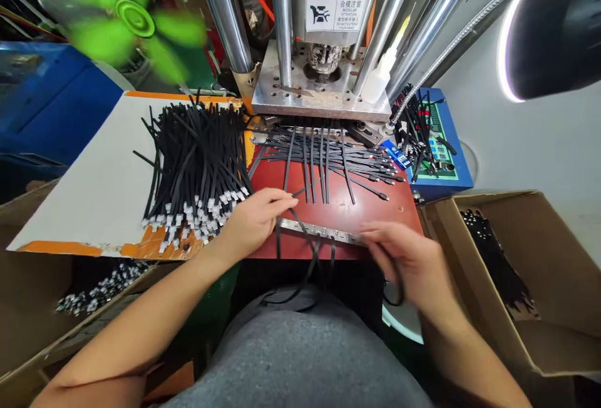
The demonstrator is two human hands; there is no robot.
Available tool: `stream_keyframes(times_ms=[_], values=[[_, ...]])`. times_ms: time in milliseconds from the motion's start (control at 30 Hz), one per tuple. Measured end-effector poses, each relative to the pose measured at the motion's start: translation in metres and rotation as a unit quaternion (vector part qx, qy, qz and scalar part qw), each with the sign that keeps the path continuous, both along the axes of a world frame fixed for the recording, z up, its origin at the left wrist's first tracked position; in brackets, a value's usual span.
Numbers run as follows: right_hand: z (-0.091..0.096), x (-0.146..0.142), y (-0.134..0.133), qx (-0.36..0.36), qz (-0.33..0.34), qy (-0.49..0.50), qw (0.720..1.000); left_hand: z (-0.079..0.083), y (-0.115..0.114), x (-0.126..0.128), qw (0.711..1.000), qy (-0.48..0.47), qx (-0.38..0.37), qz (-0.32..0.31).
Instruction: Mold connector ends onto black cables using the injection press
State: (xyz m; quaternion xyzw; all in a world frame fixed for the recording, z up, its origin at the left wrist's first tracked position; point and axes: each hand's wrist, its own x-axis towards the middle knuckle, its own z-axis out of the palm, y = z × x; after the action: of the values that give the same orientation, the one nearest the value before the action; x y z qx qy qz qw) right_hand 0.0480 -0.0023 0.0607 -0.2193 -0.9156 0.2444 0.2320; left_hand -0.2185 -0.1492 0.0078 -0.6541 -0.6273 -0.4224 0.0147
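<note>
My left hand (256, 220) pinches a thin flat black cable (305, 223) near the left end of a slotted metal strip (328, 233). Several such cables cross the strip and hang over the table's front edge. At the strip's right end is my right hand (413, 261), slightly blurred, its fingers closed and a black cable (400, 286) looping below them. Its fingertips hide whatever they pinch. Beyond the strip, more black cables (323, 170) lie on the red board (375, 208), some lengthwise and some across, running under the press.
A press plate (323, 104) with a danger label (338, 2) stands ahead between steel columns. Left lies a pile of black cables (197, 164) with white connectors; a green fan (135, 17) spins behind. Cardboard boxes (554, 264) flank the table. A lamp (554, 39) hangs right.
</note>
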Motion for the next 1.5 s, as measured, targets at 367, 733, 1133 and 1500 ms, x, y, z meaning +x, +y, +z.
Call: stream_keyframes(times_ms=[367, 733, 1133, 1500], values=[[-0.021, -0.027, -0.017, 0.186, 0.104, -0.127, 0.969, -0.022, 0.008, 0.029, 0.974, -0.221, 0.021, -0.040], [-0.029, -0.020, -0.009, 0.064, 0.088, -0.092, 0.990, -0.027, 0.002, 0.024, 0.984, -0.156, 0.047, -0.075], [-0.041, -0.025, -0.008, 0.081, 0.115, -0.109, 0.984, -0.037, -0.004, 0.025, 0.987, -0.093, 0.057, -0.114], [0.003, -0.091, 0.058, 0.016, 0.320, -0.208, 0.924, -0.016, -0.030, 0.018, 0.993, -0.008, -0.038, -0.108]])
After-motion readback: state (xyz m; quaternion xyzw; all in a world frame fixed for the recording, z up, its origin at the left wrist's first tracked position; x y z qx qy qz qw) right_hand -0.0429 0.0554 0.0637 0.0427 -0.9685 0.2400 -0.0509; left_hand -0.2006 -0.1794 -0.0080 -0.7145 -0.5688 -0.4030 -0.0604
